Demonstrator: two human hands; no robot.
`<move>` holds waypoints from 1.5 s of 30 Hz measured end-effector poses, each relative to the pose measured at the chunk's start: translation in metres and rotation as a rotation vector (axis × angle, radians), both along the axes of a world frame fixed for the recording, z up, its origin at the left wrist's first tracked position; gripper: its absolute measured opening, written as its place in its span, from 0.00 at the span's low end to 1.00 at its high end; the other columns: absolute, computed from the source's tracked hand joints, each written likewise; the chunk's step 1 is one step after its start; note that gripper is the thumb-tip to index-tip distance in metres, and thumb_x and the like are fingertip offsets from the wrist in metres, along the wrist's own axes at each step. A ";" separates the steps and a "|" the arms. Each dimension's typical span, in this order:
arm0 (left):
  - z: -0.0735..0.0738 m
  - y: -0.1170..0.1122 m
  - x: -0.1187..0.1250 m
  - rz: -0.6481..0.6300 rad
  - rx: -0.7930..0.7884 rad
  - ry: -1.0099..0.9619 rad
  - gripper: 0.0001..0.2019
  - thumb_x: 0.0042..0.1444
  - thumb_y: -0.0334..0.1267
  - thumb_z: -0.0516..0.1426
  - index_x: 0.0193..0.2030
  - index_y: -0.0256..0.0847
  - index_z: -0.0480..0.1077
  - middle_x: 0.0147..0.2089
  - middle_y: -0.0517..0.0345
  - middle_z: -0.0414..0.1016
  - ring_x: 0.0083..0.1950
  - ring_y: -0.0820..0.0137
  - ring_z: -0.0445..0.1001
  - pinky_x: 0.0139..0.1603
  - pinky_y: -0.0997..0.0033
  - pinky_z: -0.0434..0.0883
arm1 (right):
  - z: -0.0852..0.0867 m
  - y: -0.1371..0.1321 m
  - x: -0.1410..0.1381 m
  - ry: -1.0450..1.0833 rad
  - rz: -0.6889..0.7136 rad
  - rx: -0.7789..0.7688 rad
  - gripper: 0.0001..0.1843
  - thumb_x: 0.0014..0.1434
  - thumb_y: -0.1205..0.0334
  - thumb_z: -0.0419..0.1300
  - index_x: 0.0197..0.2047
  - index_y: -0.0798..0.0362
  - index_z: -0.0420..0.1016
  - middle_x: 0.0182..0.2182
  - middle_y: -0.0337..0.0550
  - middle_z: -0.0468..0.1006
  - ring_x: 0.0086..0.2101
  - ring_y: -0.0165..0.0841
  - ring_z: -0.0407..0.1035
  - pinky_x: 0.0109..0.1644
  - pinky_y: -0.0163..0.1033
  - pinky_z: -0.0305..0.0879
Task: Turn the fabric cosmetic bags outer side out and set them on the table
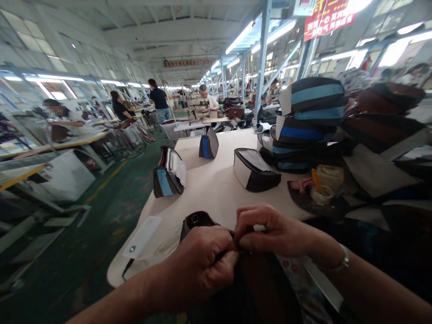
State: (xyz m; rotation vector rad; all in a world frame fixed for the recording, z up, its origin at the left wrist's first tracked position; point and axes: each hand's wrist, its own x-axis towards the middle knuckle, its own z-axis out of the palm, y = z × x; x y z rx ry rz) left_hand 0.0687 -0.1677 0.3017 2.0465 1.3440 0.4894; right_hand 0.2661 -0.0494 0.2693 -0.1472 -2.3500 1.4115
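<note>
A dark brown and black bag (259, 283) lies in front of me at the near edge of the table. My left hand (209, 256) is closed in a pinch on the bag's upper edge. Close beside it, my right hand (266, 229) pinches the same edge, thumb against forefinger. A strap with a small metal buckle (195, 219) stands up behind my left hand. The exact spot between the fingertips is hidden. A bracelet (344, 258) circles my right wrist.
The pale table (212, 189) carries a blue-striped bag (168, 175), a smaller bag (208, 144), a white-and-black bag (256, 170) and a white power bank-like device (142, 237). At right are stacked bags (310, 103) and a glue pot (322, 194) with a brush. Several people work beyond.
</note>
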 end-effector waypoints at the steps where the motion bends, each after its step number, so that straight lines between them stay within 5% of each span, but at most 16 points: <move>1: 0.002 0.000 0.002 -0.011 0.039 0.005 0.07 0.58 0.29 0.51 0.29 0.39 0.62 0.30 0.64 0.63 0.30 0.76 0.61 0.31 0.75 0.57 | 0.007 0.001 0.001 -0.037 0.046 0.045 0.08 0.63 0.62 0.62 0.37 0.58 0.78 0.32 0.40 0.71 0.32 0.27 0.65 0.36 0.32 0.60; 4: 0.007 0.004 0.005 -0.025 0.177 0.006 0.07 0.57 0.29 0.50 0.30 0.39 0.65 0.31 0.62 0.66 0.31 0.75 0.63 0.32 0.74 0.58 | 0.027 -0.006 -0.001 -0.057 0.071 0.193 0.03 0.55 0.73 0.62 0.32 0.57 0.75 0.31 0.37 0.70 0.31 0.24 0.65 0.34 0.30 0.58; 9: 0.016 0.010 -0.003 -0.024 0.258 -0.094 0.10 0.59 0.32 0.50 0.31 0.37 0.71 0.31 0.57 0.70 0.35 0.71 0.67 0.39 0.71 0.62 | 0.046 -0.024 -0.014 -0.052 -0.208 0.463 0.10 0.49 0.75 0.60 0.22 0.56 0.65 0.25 0.33 0.63 0.26 0.24 0.54 0.28 0.32 0.48; 12: 0.007 0.006 -0.020 0.049 0.154 -0.180 0.10 0.58 0.33 0.51 0.27 0.38 0.68 0.29 0.60 0.67 0.34 0.72 0.66 0.38 0.72 0.61 | 0.039 -0.011 -0.019 -0.033 -0.010 0.258 0.05 0.58 0.65 0.63 0.31 0.57 0.73 0.30 0.37 0.70 0.30 0.26 0.62 0.35 0.33 0.57; 16: -0.023 -0.002 -0.053 0.197 -0.074 -0.382 0.08 0.59 0.36 0.52 0.30 0.38 0.66 0.31 0.63 0.62 0.33 0.73 0.62 0.34 0.73 0.59 | 0.006 0.017 -0.025 -0.066 0.214 -0.112 0.22 0.65 0.47 0.60 0.50 0.58 0.74 0.42 0.45 0.73 0.42 0.34 0.66 0.46 0.38 0.63; 19: -0.032 -0.009 -0.070 0.181 -0.160 -0.382 0.07 0.58 0.36 0.53 0.31 0.38 0.68 0.31 0.63 0.64 0.34 0.72 0.62 0.35 0.72 0.59 | -0.020 0.020 -0.036 0.004 0.239 -0.146 0.23 0.58 0.46 0.67 0.44 0.57 0.74 0.40 0.43 0.71 0.40 0.34 0.64 0.46 0.38 0.62; 22: -0.017 -0.013 -0.070 0.177 -0.205 -0.302 0.05 0.57 0.34 0.54 0.35 0.38 0.71 0.34 0.63 0.66 0.36 0.72 0.64 0.37 0.73 0.59 | -0.033 0.011 -0.048 0.091 0.239 -0.207 0.21 0.55 0.48 0.71 0.38 0.56 0.72 0.36 0.41 0.69 0.37 0.31 0.62 0.43 0.37 0.60; 27: 0.006 -0.009 -0.048 0.225 -0.325 -0.263 0.12 0.61 0.45 0.57 0.37 0.37 0.71 0.32 0.64 0.65 0.34 0.73 0.61 0.33 0.73 0.58 | -0.040 0.004 -0.059 0.048 0.177 -0.313 0.26 0.45 0.52 0.78 0.34 0.55 0.68 0.32 0.35 0.67 0.32 0.27 0.58 0.35 0.33 0.56; 34: -0.020 0.000 -0.037 0.327 -0.379 -0.362 0.13 0.55 0.45 0.61 0.33 0.35 0.72 0.29 0.64 0.64 0.30 0.74 0.58 0.30 0.71 0.54 | -0.044 0.011 -0.055 -0.020 0.179 -0.450 0.32 0.34 0.52 0.81 0.35 0.56 0.69 0.33 0.36 0.70 0.32 0.26 0.59 0.32 0.31 0.56; 45: -0.021 0.002 -0.029 0.375 -0.407 -0.349 0.10 0.52 0.43 0.58 0.31 0.36 0.69 0.26 0.65 0.60 0.27 0.75 0.54 0.28 0.71 0.52 | -0.040 0.013 -0.049 -0.002 0.328 -0.676 0.17 0.53 0.60 0.72 0.38 0.59 0.71 0.34 0.39 0.70 0.29 0.24 0.61 0.30 0.30 0.55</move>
